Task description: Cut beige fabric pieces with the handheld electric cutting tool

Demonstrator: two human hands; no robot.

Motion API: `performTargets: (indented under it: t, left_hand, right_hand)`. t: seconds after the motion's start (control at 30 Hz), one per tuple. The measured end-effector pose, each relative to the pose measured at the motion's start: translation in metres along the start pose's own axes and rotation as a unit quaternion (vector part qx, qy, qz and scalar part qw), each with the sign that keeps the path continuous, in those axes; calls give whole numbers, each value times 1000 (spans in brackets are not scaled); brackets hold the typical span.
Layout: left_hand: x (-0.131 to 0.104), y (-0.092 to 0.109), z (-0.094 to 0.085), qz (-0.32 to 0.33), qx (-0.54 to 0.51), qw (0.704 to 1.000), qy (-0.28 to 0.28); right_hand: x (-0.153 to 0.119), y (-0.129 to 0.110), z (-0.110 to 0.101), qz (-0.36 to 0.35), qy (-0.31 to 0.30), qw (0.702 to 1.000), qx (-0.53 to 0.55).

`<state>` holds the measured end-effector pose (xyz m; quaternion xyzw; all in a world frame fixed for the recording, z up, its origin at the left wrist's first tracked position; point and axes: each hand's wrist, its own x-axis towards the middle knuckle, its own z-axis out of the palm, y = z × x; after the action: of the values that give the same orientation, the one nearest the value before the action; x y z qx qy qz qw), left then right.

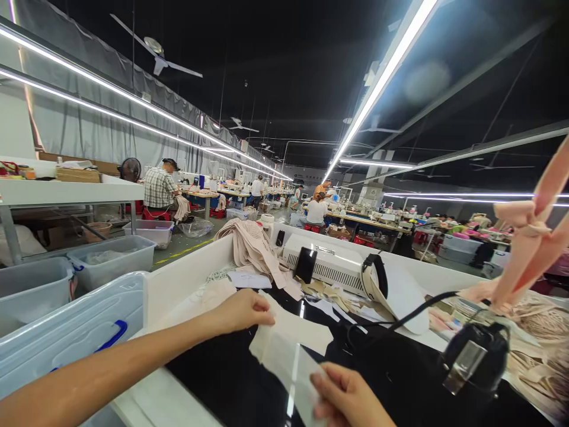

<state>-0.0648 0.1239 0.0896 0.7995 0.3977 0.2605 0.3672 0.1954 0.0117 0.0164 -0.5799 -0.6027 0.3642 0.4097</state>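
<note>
Over a glossy black tabletop, my left hand is closed on the upper edge of a pale fabric piece, thumb and fingers pinched together. My right hand grips the lower right end of a thin, whitish translucent piece, its fingers partly blurred. That thin piece stretches between the two hands. Just beyond it a cream fabric piece reaches to the right, partly beside my left hand. Whether the two pieces are joined is not clear.
Beige fabric is heaped at the table's back left, near a dark phone and a white machine. A black corded device stands at the right, with pink strips hanging above. Plastic bins line the left. People sit farther off.
</note>
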Motion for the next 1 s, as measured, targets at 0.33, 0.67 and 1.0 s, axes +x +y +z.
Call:
performTargets:
  t: [0.33, 0.67, 1.0]
  left_hand:
    - [62, -42, 17, 103, 99, 989, 48]
    - [48, -73, 38, 141, 246, 958, -34]
    - [37, -62, 39, 120, 322, 939, -27]
  right_hand:
    - [87, 18, -31, -149, 149, 959, -191]
    - [74, 38, -8, -145, 83, 904, -394]
    - [64, 21, 0, -121, 75, 823, -550]
